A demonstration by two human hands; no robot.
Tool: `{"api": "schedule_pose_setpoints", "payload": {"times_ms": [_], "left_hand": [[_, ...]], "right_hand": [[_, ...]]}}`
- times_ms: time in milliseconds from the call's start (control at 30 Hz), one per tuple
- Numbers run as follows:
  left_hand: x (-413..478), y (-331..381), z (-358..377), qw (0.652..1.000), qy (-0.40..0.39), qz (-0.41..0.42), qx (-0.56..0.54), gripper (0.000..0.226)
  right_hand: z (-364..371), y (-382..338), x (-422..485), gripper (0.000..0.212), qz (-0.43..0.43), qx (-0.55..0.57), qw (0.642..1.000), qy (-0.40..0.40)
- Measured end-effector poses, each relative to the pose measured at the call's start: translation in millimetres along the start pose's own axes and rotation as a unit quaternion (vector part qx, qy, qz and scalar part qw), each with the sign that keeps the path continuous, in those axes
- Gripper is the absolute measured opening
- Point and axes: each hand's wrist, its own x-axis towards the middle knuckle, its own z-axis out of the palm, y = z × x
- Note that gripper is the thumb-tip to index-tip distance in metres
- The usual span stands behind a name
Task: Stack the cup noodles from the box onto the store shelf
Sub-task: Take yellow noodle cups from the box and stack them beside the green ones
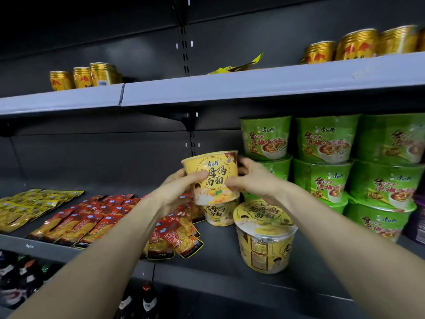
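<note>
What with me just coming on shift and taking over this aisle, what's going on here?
A person is stocking the shelf. The left hand and right hand grip a held yellow cup upright, just over a rear yellow cup at the back; whether it already rests on it is unclear. A front yellow cup stands nearer the edge. Stacked green cups fill the right side, and snack packets lie to the left.

Dark shelf (218, 247), yellow noodle cups (264, 245), green cup stacks (377, 223), snack packets (76, 223)
</note>
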Motion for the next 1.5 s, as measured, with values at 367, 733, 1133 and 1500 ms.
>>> {"api": "schedule_pose_setpoints", "payload": {"times_ms": [367, 733, 1133, 1500], "left_hand": [[59, 1, -8, 0.997, 0.003, 0.012, 0.076, 0.104], [107, -30, -27, 0.987, -0.113, -0.017, 0.114, 0.087], [126, -40, -29, 0.971, -0.148, 0.015, 0.185, 0.08], [111, -33, -28, 0.968, -0.154, -0.017, 0.198, 0.032]], "right_hand": [[6, -5, 34, 0.049, 0.046, -0.165, 0.984, 0.056], [21, 3, 62, 0.055, 0.118, -0.242, 0.952, 0.145], [47, -5, 63, 0.061, 0.171, -0.279, 0.924, 0.198], [52, -9, 56, 0.053, 0.175, -0.287, 0.92, 0.201]]}}
